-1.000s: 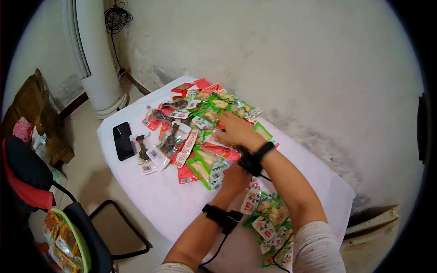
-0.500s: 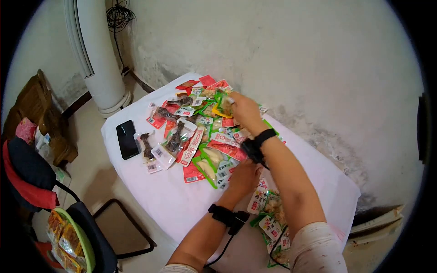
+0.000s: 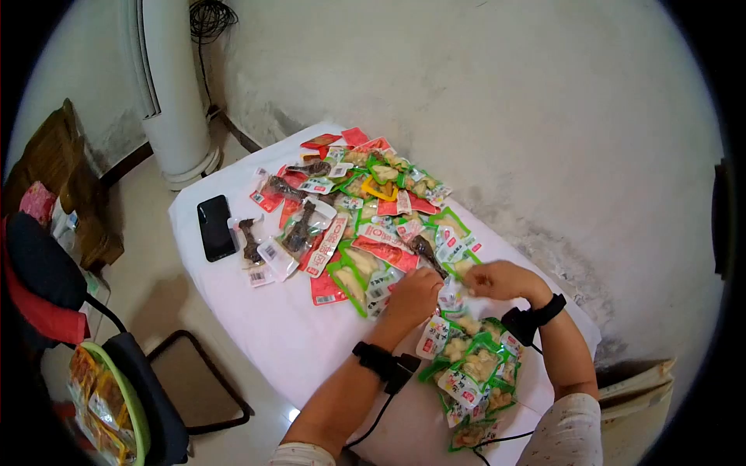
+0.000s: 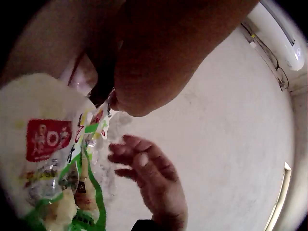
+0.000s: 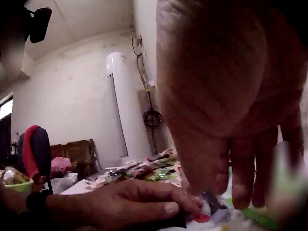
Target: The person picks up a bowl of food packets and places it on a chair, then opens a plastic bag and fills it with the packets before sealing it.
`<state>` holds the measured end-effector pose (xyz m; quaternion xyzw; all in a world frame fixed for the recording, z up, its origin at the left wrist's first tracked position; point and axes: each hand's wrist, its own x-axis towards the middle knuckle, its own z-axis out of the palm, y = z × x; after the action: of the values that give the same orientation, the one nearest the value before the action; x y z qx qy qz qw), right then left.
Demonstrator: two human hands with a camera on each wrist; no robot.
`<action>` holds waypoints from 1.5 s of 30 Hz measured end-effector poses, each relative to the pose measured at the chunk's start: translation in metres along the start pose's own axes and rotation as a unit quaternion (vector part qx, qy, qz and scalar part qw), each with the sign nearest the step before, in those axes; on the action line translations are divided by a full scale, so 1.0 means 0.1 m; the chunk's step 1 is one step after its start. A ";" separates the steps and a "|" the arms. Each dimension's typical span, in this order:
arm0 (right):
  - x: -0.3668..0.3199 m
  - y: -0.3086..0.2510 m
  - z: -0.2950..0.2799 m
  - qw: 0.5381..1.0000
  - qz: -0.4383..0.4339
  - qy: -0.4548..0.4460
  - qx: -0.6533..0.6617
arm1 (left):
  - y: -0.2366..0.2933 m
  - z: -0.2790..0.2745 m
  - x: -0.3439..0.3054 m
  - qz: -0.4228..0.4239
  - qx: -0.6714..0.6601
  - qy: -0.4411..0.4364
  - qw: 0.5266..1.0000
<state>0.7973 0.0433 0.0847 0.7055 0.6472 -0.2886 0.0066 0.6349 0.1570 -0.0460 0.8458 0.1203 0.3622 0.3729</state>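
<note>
My left hand (image 3: 413, 297) pinches the edge of a white and green snack packet (image 4: 50, 144) that hangs at its fingertips in the left wrist view. Beside it to the right, my right hand (image 3: 505, 281) is held above the table's right side, its fingers loosely bent with nothing between them. In the left wrist view the right hand (image 4: 159, 178) shows spread, relaxed fingers. Below both hands lies a heap of green-edged packets (image 3: 478, 365) with pale pieces inside. Beyond them spreads a mixed pile with a red packet (image 3: 381, 247) and dark vacuum-packed meat (image 3: 299, 229).
A black phone (image 3: 216, 227) lies on the left of the white-covered table (image 3: 264, 334). The wall (image 3: 505, 116) runs close along the far right side. Left of the table are a chair (image 3: 140, 388) and a green basin (image 3: 128, 388) holding packets.
My right hand has come back from the far pile, where it was among green-edged packets, to beside my left hand. My left hand has stayed nearly in place.
</note>
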 end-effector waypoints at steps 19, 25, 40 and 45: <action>2.95 -0.68 0.11 0.868 0.166 0.373 0.283 | -0.34 0.25 -0.27 0.022 0.007 0.072 0.997; 2.37 -0.61 -0.26 0.874 0.012 0.275 0.400 | -0.06 0.13 -0.12 0.050 0.077 0.052 0.994; -0.43 0.15 0.32 0.827 0.063 0.144 0.539 | 0.01 0.01 -0.08 0.048 0.142 -0.057 0.987; -0.08 0.18 0.29 0.925 0.091 0.246 0.276 | -0.01 0.02 -0.06 0.038 0.148 -0.057 0.987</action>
<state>0.8021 0.0222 0.0574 0.7842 0.4564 -0.2710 -0.3213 0.6325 0.1535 -0.0504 0.9148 0.1189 0.3052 0.2363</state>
